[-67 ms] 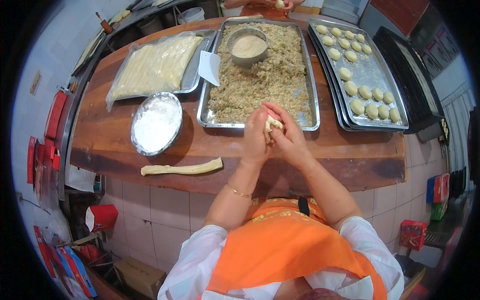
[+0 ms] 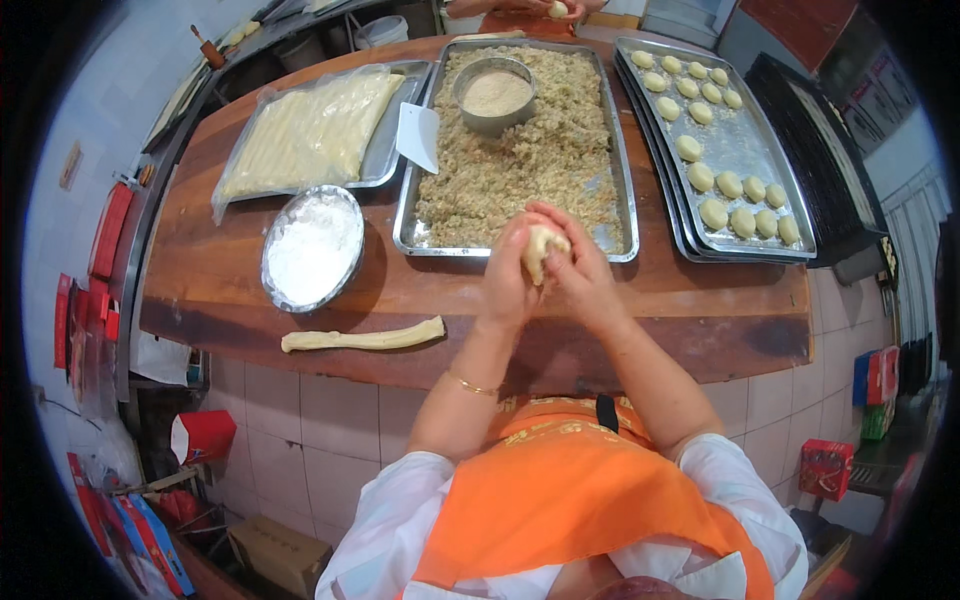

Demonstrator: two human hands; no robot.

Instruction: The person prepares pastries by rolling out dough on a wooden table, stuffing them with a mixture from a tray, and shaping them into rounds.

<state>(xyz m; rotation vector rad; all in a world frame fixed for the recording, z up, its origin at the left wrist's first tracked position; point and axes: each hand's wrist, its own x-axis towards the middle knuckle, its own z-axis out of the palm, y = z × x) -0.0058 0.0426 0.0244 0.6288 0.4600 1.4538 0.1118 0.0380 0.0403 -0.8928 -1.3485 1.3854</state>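
My left hand (image 2: pixel 510 270) and my right hand (image 2: pixel 580 275) are cupped together round a pale lump of dough (image 2: pixel 545 245), fingers curled onto it, over the near edge of a metal tray of crumbly filling (image 2: pixel 520 175). On that filling rests a metal bowl (image 2: pixel 498 95) of pale granules, and a white plastic scraper (image 2: pixel 418 140) lies at the tray's left. A dough rope (image 2: pixel 363 335) lies near the table's front edge. To its upper left stands a bowl of white flour (image 2: pixel 310 245).
The wooden table (image 2: pixel 210 290) also holds a tray of dough strips under plastic (image 2: pixel 300 135) at left and stacked trays of dough balls (image 2: pixel 740 180) at right. Dark trays (image 2: pixel 820 170) stand far right. Across the table, a person's hands (image 2: pixel 565 10) hold a small dough piece.
The dough between my hands has turned and shows a rounder upper surface. My fingers have shifted slightly round it.
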